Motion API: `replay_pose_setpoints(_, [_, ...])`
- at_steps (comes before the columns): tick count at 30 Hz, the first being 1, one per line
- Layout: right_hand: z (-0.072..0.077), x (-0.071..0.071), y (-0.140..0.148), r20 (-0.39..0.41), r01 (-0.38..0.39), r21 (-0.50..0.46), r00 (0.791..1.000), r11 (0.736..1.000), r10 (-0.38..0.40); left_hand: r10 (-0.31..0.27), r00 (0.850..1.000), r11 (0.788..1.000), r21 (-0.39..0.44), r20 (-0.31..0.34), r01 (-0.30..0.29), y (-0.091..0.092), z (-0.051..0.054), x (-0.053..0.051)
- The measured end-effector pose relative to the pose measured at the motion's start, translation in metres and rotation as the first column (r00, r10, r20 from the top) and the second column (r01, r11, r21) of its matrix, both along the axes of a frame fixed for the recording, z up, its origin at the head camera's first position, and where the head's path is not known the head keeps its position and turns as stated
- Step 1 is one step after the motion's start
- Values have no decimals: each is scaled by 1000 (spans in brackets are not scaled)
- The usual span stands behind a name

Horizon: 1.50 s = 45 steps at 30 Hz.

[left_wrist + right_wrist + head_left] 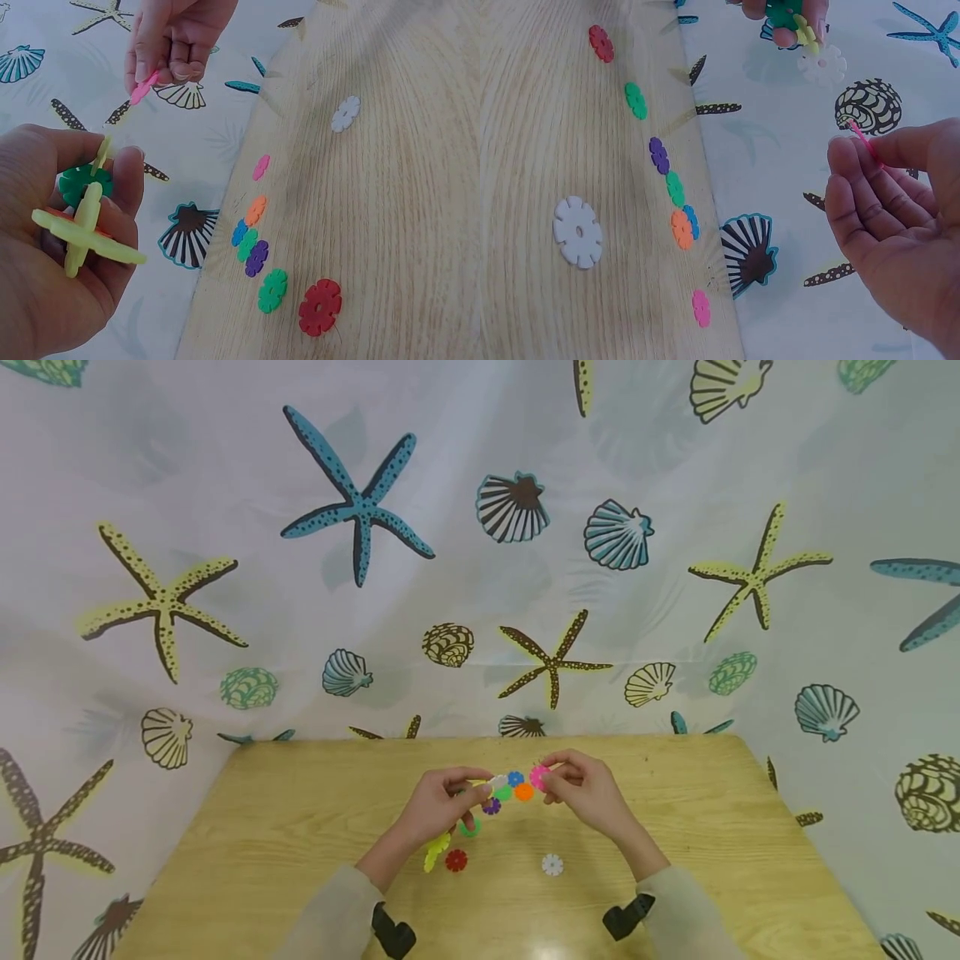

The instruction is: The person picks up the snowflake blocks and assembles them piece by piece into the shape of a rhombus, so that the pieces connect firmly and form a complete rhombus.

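In the head view, a cluster of interlocked plastic discs is gripped in the left hand, its yellow part hanging below the fingers above the wooden table. The right hand is held opposite, with thumb and fingertips brought together. On the table, a red notched disc and a white notched disc are laid nearer the body. Behind them a slanting row is formed by a green disc, a purple disc, a second green disc, an orange disc and a blue disc. The table is surrounded by a cloth printed with starfish and shells.

In the left wrist view, two crossed pale yellow discs are seen in the cluster, with a dark green disc beside them. A pink disc is pinched by the right hand, apart from the cluster. Another pink disc is seen lying on the table.

In the right wrist view, the pinched pink disc is shown nearly edge-on; a translucent disc is seen at the left fingertips.
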State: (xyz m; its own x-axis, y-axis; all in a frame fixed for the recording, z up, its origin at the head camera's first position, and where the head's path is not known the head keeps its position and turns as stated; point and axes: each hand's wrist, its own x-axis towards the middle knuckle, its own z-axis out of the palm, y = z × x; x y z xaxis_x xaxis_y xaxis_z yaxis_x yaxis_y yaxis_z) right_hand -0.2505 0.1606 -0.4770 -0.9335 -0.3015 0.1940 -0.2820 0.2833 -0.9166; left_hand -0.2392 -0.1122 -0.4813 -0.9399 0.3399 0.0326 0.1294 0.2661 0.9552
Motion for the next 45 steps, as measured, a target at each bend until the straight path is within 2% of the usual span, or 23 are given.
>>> replay_pose_setpoints(7, [8,-1,-5,6,-1,-18,1000,1000,1,-5,1000,1000,-4,5,5,1,1,-2])
replay_pose_setpoints(18, [11,0,-10,14,-26,-26,1000,999,26,-2,1000,1000,0,3,2,4,4,-2])
replay_pose_setpoints(31, [12,1,-16,25,-32,-6,999,999,32,-20,1000,1000,3,-2,20,6,3,0])
replay_pose_setpoints(45, [8,1,-17,4,-75,47,997,996,75,-46,999,999,20,-4,46,8,4,4])
